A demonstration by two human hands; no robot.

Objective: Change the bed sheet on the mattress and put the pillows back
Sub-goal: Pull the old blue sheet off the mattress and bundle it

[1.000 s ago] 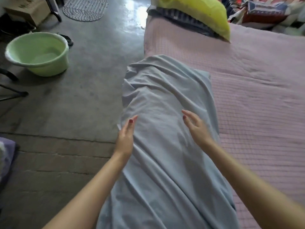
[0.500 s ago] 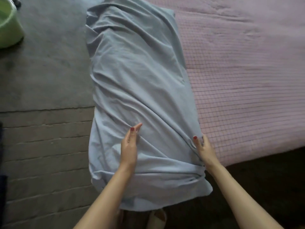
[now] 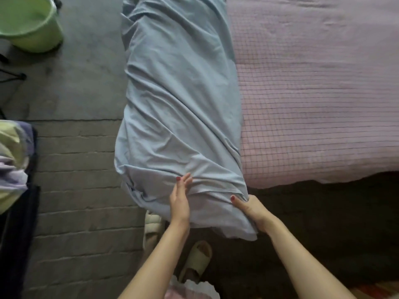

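Head view: compared with half a second before, the camera had tilted further down, so that more of the floor and the slippers near the person's feet showed, and the basin had come further into the upper left corner. The left hand had slid down the sheet toward its near end and lay flat on the cloth, fingers straight and together. The right hand, earlier resting open at the sheet's right edge, now gripped the near right corner of the sheet, thumb on top and fingers curled beneath the cloth. The sheet, pale blue and creased, lay bunched in a long strip along the left edge of the mattress, its near end hanging past the mattress corner; the mattress's pink checked cover was exposed to the right. The basin, green, stood on the floor well apart from the mattress; whether it held anything could not be told. A heap of cloth lay at the left edge, on a dark support.
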